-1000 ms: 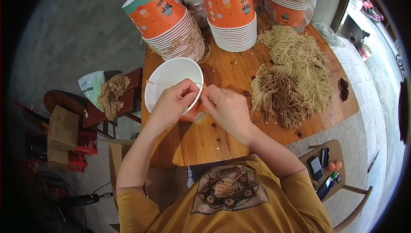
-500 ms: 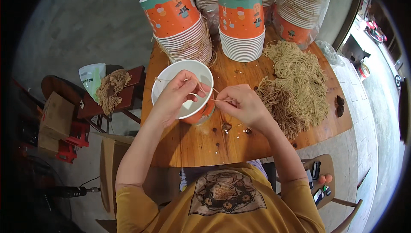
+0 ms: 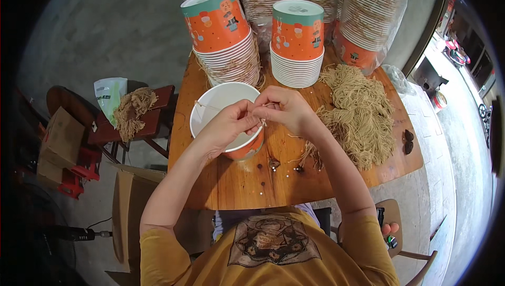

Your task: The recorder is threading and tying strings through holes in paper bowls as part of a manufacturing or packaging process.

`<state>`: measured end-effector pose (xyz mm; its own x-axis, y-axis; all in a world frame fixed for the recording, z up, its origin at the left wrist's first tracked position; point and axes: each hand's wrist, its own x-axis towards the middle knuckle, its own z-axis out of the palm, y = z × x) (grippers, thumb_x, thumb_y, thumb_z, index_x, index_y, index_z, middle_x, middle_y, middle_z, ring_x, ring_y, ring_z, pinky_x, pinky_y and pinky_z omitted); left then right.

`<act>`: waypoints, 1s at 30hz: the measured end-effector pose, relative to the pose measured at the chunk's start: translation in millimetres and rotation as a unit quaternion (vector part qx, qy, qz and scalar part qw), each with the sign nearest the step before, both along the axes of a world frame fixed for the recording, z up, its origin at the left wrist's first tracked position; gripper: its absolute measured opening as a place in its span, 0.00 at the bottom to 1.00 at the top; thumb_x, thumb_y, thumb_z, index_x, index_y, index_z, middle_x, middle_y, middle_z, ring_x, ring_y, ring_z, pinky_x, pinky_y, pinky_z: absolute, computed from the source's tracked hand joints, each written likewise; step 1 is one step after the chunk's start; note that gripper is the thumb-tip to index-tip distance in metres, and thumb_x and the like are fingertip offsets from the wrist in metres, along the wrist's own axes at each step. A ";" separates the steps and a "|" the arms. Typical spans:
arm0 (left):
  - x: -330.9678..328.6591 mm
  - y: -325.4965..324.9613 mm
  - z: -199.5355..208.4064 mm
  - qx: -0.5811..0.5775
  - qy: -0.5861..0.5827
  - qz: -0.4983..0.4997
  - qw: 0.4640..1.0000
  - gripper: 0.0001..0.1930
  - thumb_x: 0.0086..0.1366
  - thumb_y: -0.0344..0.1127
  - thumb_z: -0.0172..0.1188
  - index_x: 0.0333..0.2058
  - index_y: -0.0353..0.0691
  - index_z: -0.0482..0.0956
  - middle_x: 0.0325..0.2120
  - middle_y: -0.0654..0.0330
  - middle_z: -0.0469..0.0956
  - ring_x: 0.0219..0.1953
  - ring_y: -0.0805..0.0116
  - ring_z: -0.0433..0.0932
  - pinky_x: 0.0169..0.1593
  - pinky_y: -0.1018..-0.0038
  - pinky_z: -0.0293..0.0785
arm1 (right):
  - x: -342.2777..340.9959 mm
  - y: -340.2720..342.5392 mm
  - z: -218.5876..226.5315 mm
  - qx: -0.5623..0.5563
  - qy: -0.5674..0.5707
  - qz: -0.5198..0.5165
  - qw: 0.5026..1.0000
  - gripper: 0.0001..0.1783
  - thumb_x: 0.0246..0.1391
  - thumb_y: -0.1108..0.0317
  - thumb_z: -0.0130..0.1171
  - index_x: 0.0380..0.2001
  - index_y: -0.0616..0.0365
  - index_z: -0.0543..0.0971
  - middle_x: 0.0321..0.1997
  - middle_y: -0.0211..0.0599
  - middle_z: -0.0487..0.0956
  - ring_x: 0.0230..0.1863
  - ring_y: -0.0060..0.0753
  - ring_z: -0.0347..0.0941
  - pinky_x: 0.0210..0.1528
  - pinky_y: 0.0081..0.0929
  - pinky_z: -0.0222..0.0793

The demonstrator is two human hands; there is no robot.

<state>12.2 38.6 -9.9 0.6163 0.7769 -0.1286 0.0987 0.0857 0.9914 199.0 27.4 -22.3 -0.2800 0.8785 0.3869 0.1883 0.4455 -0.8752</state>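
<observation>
An open paper bucket (image 3: pixel 245 151), white inside and orange outside, stands upright on the wooden table in front of me. A thin tan string (image 3: pixel 198 103) runs through its left rim and reaches toward its right rim. There my left hand (image 3: pixel 231 124) is closed in a pinch on the string, reaching across the bucket's mouth. My right hand (image 3: pixel 288 110) pinches the string too, its fingertips touching those of the left. A small pale bit of string shows below the fingertips, at the rim. The fingers hide most of what they hold.
Behind the bucket stand two upside-down stacks of orange-and-green buckets (image 3: pixel 216 23) (image 3: pixel 298 38). Bagged stacks (image 3: pixel 368 18) rise farther back. A heap of tan strings (image 3: pixel 360 118) lies at right. A red stool (image 3: pixel 158 108) with more strings (image 3: pixel 135 112) is at left.
My right hand has moved left and up to meet my left hand, which has shifted slightly right. The string gap between them has closed. The view has shifted slightly.
</observation>
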 end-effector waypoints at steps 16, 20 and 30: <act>-0.6 2.6 -2.3 -0.076 -0.032 0.002 0.997 0.08 0.63 0.32 0.56 0.37 0.34 0.73 0.29 0.66 0.72 0.30 0.80 0.69 0.36 0.84 0.67 | -3.8 -33.1 -21.5 0.027 -0.031 -0.111 0.993 0.10 0.47 0.69 0.65 0.24 0.63 0.74 0.16 0.27 0.65 0.19 0.18 0.59 0.22 0.21 0.58; 1.5 3.0 -0.5 -0.076 -0.035 0.006 0.996 0.07 0.63 0.31 0.56 0.37 0.35 0.73 0.28 0.66 0.72 0.28 0.81 0.68 0.33 0.84 0.66 | -12.4 -42.2 -18.4 0.010 -0.011 -0.137 0.990 0.10 0.47 0.70 0.65 0.23 0.63 0.74 0.19 0.28 0.67 0.21 0.16 0.59 0.23 0.20 0.58; 3.6 3.7 13.8 -0.147 0.014 0.014 0.989 0.04 0.59 0.27 0.54 0.34 0.35 0.74 0.26 0.65 0.72 0.25 0.79 0.69 0.27 0.84 0.65 | -19.2 -51.6 -13.3 0.146 -0.115 -0.177 0.966 0.07 0.47 0.68 0.64 0.27 0.58 0.78 0.22 0.33 0.72 0.22 0.33 0.67 0.30 0.27 0.62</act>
<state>15.8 42.3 3.8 0.5885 0.7193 -0.3690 0.1201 0.3736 0.9198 179.8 -24.2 -35.6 -0.0907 0.7979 0.5959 0.5493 0.5392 -0.6384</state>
